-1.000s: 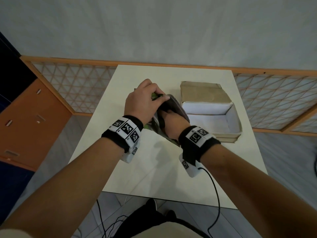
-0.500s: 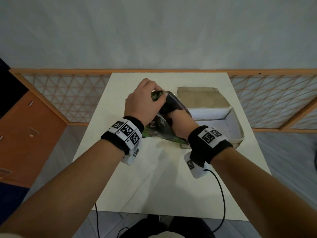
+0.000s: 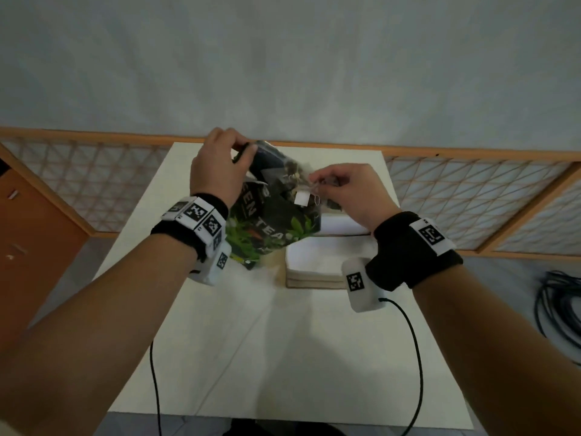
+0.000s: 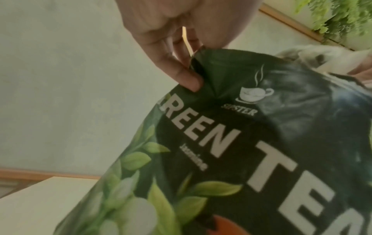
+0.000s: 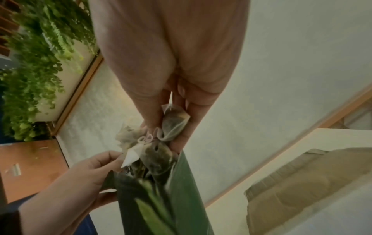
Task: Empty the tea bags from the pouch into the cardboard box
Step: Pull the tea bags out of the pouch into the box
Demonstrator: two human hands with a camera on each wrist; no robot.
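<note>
A dark green tea pouch (image 3: 270, 221) (image 4: 251, 143) (image 5: 181, 198) printed "GREEN TEA" hangs above the white table (image 3: 251, 357). My left hand (image 3: 220, 165) (image 4: 181, 68) (image 5: 96, 171) pinches its top left corner and holds it up. My right hand (image 3: 342, 190) (image 5: 171, 124) grips a clump of tea bags (image 3: 301, 184) (image 5: 159, 143) at the pouch's open mouth, with a white tag (image 3: 302, 198) and strings dangling. The open cardboard box (image 3: 327, 262) (image 5: 302, 190), white inside, sits on the table under my right hand, partly hidden by the pouch and wrist.
A wooden lattice rail (image 3: 471, 190) runs behind the table. An orange cabinet (image 3: 28, 247) stands at the left. Coiled dark cables (image 3: 559, 309) lie on the floor at the right. Wrist camera cords (image 3: 412, 357) hang over the table's front.
Both hands lifted the pouch off the table. My right hand came out of the pouch's mouth with a clump of tea bags. The head view tilted up.
</note>
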